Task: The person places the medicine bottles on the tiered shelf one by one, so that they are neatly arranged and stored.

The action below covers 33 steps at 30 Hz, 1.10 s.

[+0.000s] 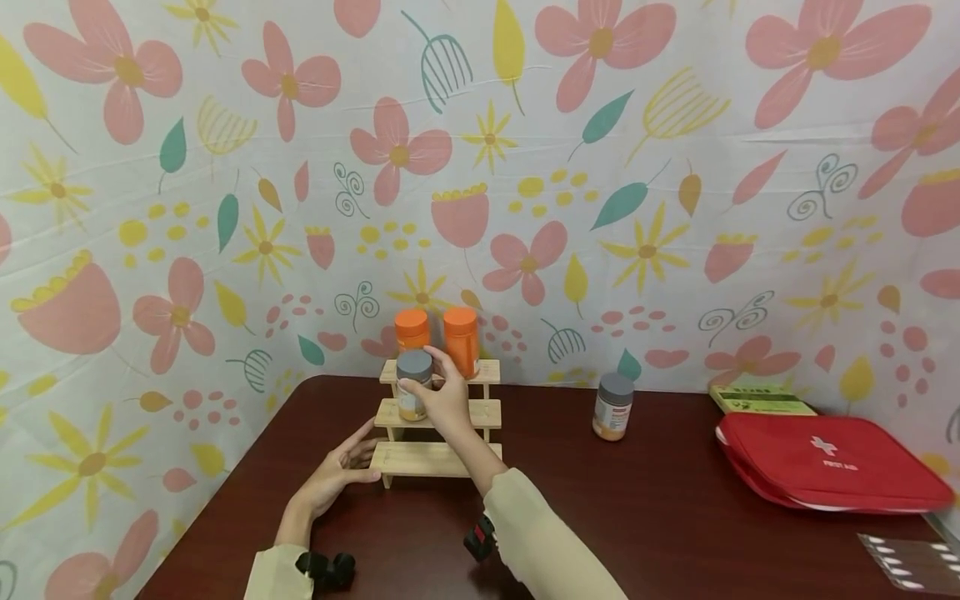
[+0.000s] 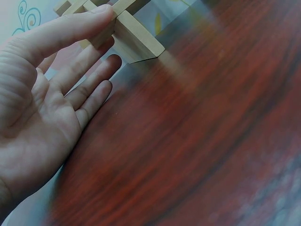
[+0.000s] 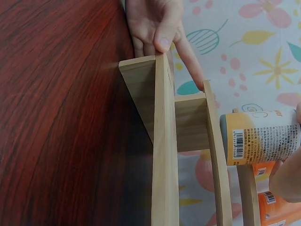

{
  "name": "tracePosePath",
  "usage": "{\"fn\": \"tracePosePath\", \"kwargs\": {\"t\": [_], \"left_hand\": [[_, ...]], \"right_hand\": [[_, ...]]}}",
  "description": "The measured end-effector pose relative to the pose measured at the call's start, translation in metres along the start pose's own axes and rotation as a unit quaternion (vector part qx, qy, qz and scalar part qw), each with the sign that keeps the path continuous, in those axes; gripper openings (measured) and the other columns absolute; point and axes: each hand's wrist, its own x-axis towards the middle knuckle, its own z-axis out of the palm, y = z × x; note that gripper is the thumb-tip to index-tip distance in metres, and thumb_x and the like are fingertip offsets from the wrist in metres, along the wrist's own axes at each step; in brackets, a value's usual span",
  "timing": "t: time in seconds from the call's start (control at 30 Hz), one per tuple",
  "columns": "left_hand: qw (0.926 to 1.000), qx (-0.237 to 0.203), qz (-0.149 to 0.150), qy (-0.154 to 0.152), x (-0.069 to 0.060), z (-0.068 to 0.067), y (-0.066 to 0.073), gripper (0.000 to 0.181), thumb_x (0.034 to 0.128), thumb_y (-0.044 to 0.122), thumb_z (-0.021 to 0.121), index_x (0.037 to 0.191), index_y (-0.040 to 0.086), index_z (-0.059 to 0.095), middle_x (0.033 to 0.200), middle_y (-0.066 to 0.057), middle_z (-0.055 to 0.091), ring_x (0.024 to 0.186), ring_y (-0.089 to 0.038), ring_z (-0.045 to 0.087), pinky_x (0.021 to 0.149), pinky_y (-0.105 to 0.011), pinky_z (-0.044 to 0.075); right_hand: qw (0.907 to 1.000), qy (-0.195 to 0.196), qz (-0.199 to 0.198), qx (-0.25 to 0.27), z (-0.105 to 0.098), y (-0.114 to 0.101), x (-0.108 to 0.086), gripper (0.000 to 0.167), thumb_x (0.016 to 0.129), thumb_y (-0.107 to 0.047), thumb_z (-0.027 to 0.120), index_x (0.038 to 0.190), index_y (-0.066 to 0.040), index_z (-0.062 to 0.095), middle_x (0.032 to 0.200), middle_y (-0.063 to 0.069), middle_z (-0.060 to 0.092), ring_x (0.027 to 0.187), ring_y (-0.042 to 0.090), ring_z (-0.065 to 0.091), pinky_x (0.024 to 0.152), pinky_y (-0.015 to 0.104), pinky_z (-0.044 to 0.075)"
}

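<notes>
A light wooden three-step rack [image 1: 431,459] stands on the dark table. My right hand [image 1: 448,404] pinches a grey-lidded bottle [image 1: 412,404] upright at the middle step; whether its base touches the wood, I cannot tell. In the right wrist view the bottle [image 3: 263,136] shows its barcode side, with part of the right hand [image 3: 288,174] at the edge. At the rack's left end, my left hand [image 1: 326,481] rests its thumb and a finger against the step ends, the fingers fairly straight. Two orange bottles [image 1: 462,342] stand on the top step.
Another grey-lidded bottle [image 1: 613,407] stands on the table to the right of the rack. Farther right lie a red first aid pouch [image 1: 832,462], a green and yellow box [image 1: 761,399] behind it and a clear pack with white pieces [image 1: 911,563]. A flowered cloth hangs behind.
</notes>
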Motion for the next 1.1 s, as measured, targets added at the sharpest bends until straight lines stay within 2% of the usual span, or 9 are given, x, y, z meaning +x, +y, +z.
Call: {"fn": "tracePosePath", "kwargs": {"t": [0.13,0.43,0.83,1.1], "left_hand": [[1.0000,-0.001,0.000,-0.003,0.0005,0.0001,0.0001,0.093,0.0864,0.015,0.073,0.159,0.018,0.015,0.154,-0.025,0.034,0.135,-0.039,0.043,0.107,-0.053,0.038],[1.0000,0.002,0.003,-0.005,0.0005,-0.0017,-0.0009,0.092,0.0869,0.014,0.072,0.159,0.018,0.015,0.154,-0.025,0.034,0.133,-0.036,0.044,0.106,-0.052,0.039],[0.9999,0.007,0.006,-0.010,0.0008,-0.0009,-0.0025,0.092,0.0875,0.015,0.072,0.159,0.019,0.014,0.155,-0.025,0.033,0.133,-0.036,0.044,0.105,-0.050,0.041],[0.9999,0.010,0.002,-0.006,-0.0008,-0.0018,-0.0011,0.090,0.0874,0.014,0.072,0.158,0.018,0.016,0.154,-0.024,0.035,0.132,-0.033,0.045,0.106,-0.053,0.038]], "right_hand": [[0.9998,-0.005,-0.010,-0.015,0.0005,-0.0003,0.0006,0.061,0.082,-0.024,0.080,0.137,-0.024,0.054,0.129,0.008,0.060,0.104,0.024,0.057,0.084,0.037,0.049],[0.9977,-0.017,-0.053,-0.039,0.0038,-0.0029,0.0017,0.061,0.084,-0.023,0.078,0.138,-0.016,0.052,0.127,0.008,0.055,0.114,0.024,0.053,0.093,0.037,0.045],[0.9978,-0.014,-0.046,-0.046,0.0038,-0.0013,0.0045,0.063,0.083,-0.022,0.079,0.138,-0.012,0.051,0.128,0.011,0.055,0.112,0.024,0.053,0.093,0.036,0.044],[0.9972,-0.013,-0.052,-0.052,0.0045,-0.0016,0.0052,0.064,0.083,-0.024,0.079,0.137,-0.008,0.050,0.125,0.014,0.055,0.109,0.026,0.053,0.094,0.040,0.045]]}}
